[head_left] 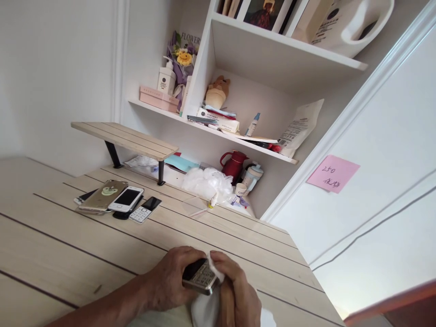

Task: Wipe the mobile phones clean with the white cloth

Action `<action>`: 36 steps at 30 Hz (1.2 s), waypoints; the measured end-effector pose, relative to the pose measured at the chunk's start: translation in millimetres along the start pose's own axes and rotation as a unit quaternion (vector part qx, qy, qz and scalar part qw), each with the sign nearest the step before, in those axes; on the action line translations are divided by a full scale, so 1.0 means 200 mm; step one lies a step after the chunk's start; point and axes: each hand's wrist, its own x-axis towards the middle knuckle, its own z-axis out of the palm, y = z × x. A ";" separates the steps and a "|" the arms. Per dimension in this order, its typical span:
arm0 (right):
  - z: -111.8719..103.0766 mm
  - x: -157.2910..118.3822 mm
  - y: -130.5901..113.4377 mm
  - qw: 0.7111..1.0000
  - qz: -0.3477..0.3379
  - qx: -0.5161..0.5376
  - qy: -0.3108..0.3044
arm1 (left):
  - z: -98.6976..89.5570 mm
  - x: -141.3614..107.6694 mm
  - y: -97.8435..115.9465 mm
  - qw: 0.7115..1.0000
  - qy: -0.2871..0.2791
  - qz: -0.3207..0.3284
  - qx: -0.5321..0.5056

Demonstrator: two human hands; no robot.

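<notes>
Hands (168,279) (240,290) grip a keypad phone (200,277) and white wipe (206,309) (more phones (126,200) lie beyond, near a riser (126,138))

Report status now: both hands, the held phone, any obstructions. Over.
Left hand gripping metallic keypad phone. Right hand holding white cloth against it. Other phones lie apart, out of the way.

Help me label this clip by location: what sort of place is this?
Probably a desk corner in a home, though a small office is possible: the slatted wooden desk, the white shelves with a plush-looking toy, and the red jug beneath suggest it.
</notes>
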 end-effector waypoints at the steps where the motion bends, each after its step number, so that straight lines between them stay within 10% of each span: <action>1: 0.01 -0.02 0.00 0.999 -0.027 -0.019 0.004 | 0.00 0.00 -0.01 1.000 0.010 -0.001 0.000; 16: 0.02 -0.04 0.01 0.987 -0.133 -0.088 0.026 | 0.01 -0.01 -0.01 0.999 0.027 -0.033 0.031; 23: -0.01 0.01 0.04 0.999 -0.028 0.025 0.009 | 0.00 0.00 0.01 0.999 -0.008 -0.011 0.032; 36: 0.02 -0.01 0.02 0.998 -0.063 -0.016 0.020 | 0.00 -0.01 -0.01 1.000 0.004 -0.020 0.007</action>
